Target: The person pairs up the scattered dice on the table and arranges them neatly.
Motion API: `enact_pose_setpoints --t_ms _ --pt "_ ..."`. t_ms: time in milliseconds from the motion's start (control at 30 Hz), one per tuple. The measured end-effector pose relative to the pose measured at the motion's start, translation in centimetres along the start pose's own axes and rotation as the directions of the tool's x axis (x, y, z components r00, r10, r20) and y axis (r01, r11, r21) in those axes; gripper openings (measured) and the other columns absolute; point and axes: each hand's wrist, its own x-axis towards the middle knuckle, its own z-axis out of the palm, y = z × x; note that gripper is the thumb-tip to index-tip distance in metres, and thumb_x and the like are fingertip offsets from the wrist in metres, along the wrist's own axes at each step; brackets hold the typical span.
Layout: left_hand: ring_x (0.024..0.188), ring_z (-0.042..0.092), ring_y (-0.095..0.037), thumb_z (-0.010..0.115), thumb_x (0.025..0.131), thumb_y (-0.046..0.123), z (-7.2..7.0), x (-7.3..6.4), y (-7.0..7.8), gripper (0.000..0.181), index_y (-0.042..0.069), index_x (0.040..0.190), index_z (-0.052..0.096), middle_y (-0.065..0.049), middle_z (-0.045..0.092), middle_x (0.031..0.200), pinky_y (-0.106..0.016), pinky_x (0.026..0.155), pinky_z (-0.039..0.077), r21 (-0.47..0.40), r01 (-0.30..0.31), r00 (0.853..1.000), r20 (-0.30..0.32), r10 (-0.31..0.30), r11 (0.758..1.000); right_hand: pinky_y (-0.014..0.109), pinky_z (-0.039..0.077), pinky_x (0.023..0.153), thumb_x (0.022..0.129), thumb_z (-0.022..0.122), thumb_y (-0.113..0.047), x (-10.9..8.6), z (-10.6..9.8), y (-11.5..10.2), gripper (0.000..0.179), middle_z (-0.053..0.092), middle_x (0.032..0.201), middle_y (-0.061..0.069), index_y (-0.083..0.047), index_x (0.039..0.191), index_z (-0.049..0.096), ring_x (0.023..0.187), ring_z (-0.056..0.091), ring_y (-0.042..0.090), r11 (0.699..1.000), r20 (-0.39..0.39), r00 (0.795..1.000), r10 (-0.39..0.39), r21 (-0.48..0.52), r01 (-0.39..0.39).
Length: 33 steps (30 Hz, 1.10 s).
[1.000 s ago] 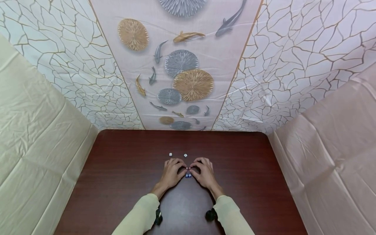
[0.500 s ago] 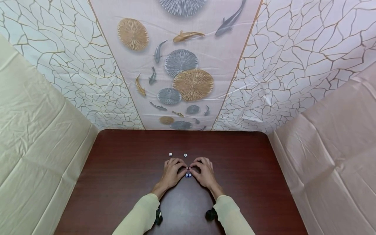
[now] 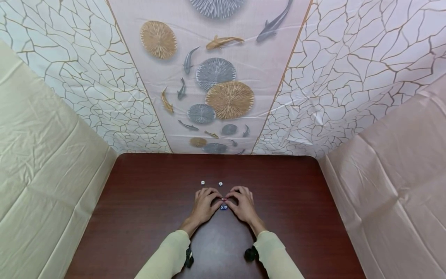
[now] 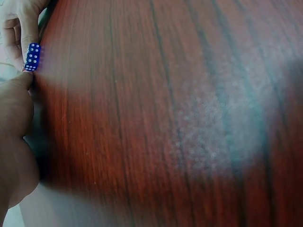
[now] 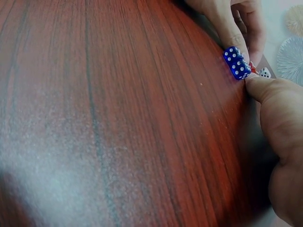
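Two small red dice (image 3: 224, 198) sit side by side between my hands, showing white pips. My left hand (image 3: 203, 205) pinches the left red die between thumb and forefinger. On the other side, my right hand (image 3: 242, 205) pinches the right one in the same way. Just nearer to me stand two blue dice (image 3: 224, 207), touching each other. Both wrist views show the blue dice (image 4: 31, 56) close to the thumb tips; in the right wrist view the red dice (image 5: 252, 67) are mostly hidden behind the blue ones and the fingers.
Two white dice lie farther back on the dark red-brown table (image 3: 146, 201): one at the left (image 3: 203, 182), another at the right (image 3: 220, 183), apart from each other. Patterned cloth (image 3: 216, 77) rises behind the table's far edge, with plain cloth at both sides.
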Motion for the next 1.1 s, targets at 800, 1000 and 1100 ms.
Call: enact_pose_setpoints --t_ms 800,1000,1100 --pt "0.119 0.068 -0.031 0.088 0.1 0.024 0.43 -0.19 -0.39 0.013 0.018 0.111 0.085 -0.003 0.078 0.123 -0.065 0.112 0.045 -0.012 -0.006 0.998 -0.063 0.005 1.0 0.064 0.037 0.116 0.098 0.09 -0.02 0.2 -0.19 -0.3 0.016 0.072 0.132 0.012 -0.015 0.113 0.086 0.138 0.056 0.04 1.0 0.01 1.0 0.014 0.023 -0.014" --pt "0.12 0.067 -0.03 0.087 0.101 0.027 0.67 -0.29 -0.71 0.012 0.021 0.112 0.085 -0.001 0.078 0.124 -0.065 0.113 0.045 -0.022 0.007 0.998 -0.059 -0.008 1.0 0.065 0.037 0.117 0.098 0.09 -0.02 0.08 -0.06 -0.22 0.015 0.072 0.132 0.012 -0.015 0.113 0.086 0.138 0.056 0.04 1.0 0.011 1.0 0.017 0.018 -0.017" --pt "0.121 0.067 -0.029 0.087 0.101 0.028 0.67 -0.31 -0.71 0.012 0.022 0.112 0.085 0.0 0.078 0.124 -0.064 0.113 0.045 -0.013 0.01 0.998 -0.059 -0.011 1.0 0.065 0.037 0.117 0.098 0.09 -0.02 0.07 -0.1 -0.16 0.017 0.072 0.133 0.012 -0.015 0.113 0.086 0.139 0.056 0.04 1.0 0.016 1.0 0.011 0.017 -0.011"
